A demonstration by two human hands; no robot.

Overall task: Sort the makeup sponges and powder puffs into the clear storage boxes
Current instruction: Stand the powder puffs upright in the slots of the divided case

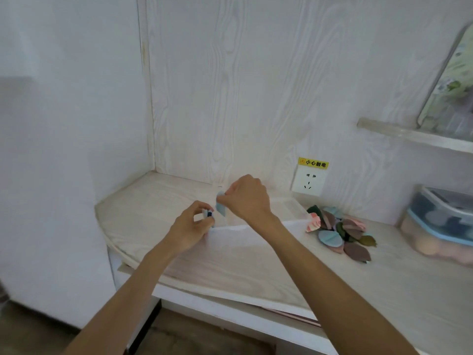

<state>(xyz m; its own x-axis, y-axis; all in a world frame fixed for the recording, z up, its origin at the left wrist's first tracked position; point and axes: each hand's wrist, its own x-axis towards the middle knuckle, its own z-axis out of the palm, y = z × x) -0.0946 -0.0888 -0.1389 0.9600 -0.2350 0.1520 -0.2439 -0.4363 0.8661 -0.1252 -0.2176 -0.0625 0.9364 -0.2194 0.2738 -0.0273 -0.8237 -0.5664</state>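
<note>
Pinching a light, soft blue puff (pixel 220 207) mid-frame, the right hand (pixel 249 201) grips its edge — left hand (pixel 190 226) pinches another puff (pixel 207 213).

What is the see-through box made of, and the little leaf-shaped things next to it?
The box looks like clear, slightly frosted plastic: the desk shows through its thin stiff walls. The puffs look like soft matte foam or velvety fabric, though that is hard to tell: flat pads in dull colours, no shine.
</note>
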